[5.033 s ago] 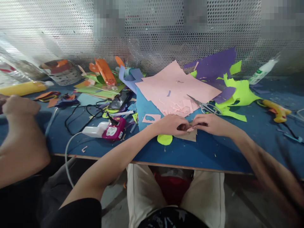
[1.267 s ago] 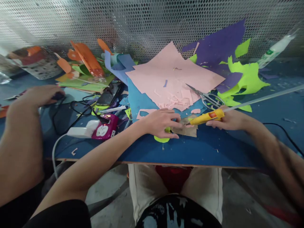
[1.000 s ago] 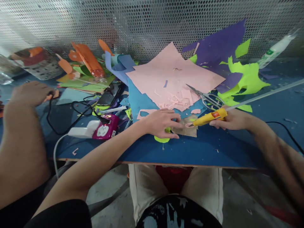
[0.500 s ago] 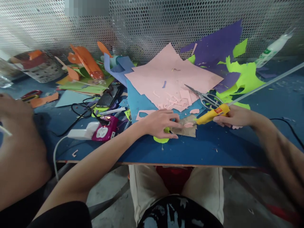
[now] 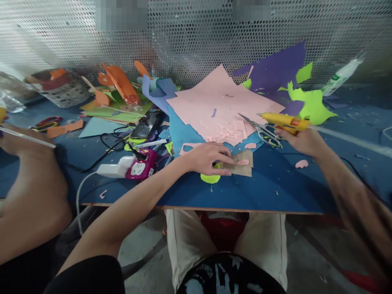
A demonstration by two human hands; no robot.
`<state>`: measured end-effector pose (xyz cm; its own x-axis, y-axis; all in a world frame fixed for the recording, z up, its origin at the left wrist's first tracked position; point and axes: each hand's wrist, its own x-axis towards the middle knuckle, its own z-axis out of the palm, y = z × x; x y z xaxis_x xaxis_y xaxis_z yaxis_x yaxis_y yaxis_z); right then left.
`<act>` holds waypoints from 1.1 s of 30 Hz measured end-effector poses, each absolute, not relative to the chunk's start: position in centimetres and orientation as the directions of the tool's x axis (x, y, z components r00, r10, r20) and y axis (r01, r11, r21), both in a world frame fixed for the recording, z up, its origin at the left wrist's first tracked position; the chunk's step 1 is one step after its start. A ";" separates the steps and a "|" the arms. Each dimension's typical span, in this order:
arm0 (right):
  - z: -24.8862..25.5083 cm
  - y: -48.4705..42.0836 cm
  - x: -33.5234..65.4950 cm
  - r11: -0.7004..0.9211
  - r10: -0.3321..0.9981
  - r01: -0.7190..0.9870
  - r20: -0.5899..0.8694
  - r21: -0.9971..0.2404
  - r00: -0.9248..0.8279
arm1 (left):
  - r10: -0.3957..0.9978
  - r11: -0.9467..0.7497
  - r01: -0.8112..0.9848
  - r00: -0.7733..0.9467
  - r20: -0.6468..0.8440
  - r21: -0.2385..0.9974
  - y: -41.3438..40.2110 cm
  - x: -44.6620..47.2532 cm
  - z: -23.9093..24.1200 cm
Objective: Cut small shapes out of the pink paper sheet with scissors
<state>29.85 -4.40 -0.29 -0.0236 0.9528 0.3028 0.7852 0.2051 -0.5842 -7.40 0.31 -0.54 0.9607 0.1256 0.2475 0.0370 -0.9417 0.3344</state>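
My right hand (image 5: 295, 138) is wrapped round a yellow hot glue gun (image 5: 280, 119), raised above the scissors (image 5: 265, 131) with its nozzle pointing left. A long, blurred glue stick (image 5: 352, 139) trails from its back end. My left hand (image 5: 211, 158) rests on the table, fingers stretched out, index fingertip at a small pink paper cutout (image 5: 243, 162). That cutout lies on a brown cardboard piece (image 5: 241, 170). Below the left palm a round yellow-green paper piece (image 5: 210, 178) shows in part. Two more pink cutouts, one near the blue sheet (image 5: 250, 145) and one on the right (image 5: 301, 163), lie loose.
Pink sheets (image 5: 226, 94) with scraps lie behind my hands. A purple sheet (image 5: 275, 67) and a white bottle (image 5: 341, 77) lean at the mesh. A magenta power adapter (image 5: 141, 164) with cables sits left. A co-worker's arm (image 5: 36, 175) is at far left.
My right hand has lifted the glue gun up and away from the pink cutout on the cardboard. My left hand stays in place. The pink cutout at right now shows fully. The view shifted slightly.
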 end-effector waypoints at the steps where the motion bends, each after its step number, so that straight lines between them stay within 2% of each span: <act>1: -0.3 -4.0 29.7 0.192 0.945 0.871 0.326 -0.452 -0.039 | 0.137 -0.929 0.036 0.957 0.254 0.367 0.4 -7.5 -0.6; 3: -0.1 -2.9 29.6 0.225 0.928 0.952 0.343 -0.208 -0.144 | 0.167 -0.905 0.038 0.948 0.272 0.423 0.6 -7.7 -0.6; 5: 0.4 -1.6 30.1 0.300 0.903 0.952 0.337 -0.056 -0.265 | 0.208 -0.890 0.056 0.933 0.295 0.452 0.8 -7.8 -0.7; 11: 1.4 3.4 33.1 0.336 0.896 0.930 0.256 0.147 -0.363 | 0.307 -0.858 0.134 0.908 0.286 0.495 1.3 -8.0 -0.4; 16: 2.6 4.2 33.1 0.450 0.870 0.886 0.169 0.112 -0.464 | 0.316 -0.869 0.144 0.898 0.306 0.473 1.6 -8.1 -0.6; 18: 3.2 2.9 31.5 0.442 0.884 0.894 0.133 0.070 -0.448 | 0.308 -0.878 0.141 0.898 0.314 0.458 1.6 -8.0 -0.7; 23: 3.6 -1.5 25.4 0.435 0.878 0.878 -0.121 -0.202 -0.463 | 0.287 -0.884 0.132 0.910 0.298 0.449 1.3 -7.9 -0.8; 28: 3.0 -2.9 22.8 0.358 0.907 0.896 -0.131 -0.262 -0.401 | 0.301 -0.885 0.146 0.904 0.304 0.442 1.2 -8.0 -0.5; 33: 2.5 -2.9 23.1 0.353 0.923 0.908 -0.075 -0.224 -0.377 | 0.311 -0.886 0.163 0.903 0.296 0.434 1.1 -8.0 -0.4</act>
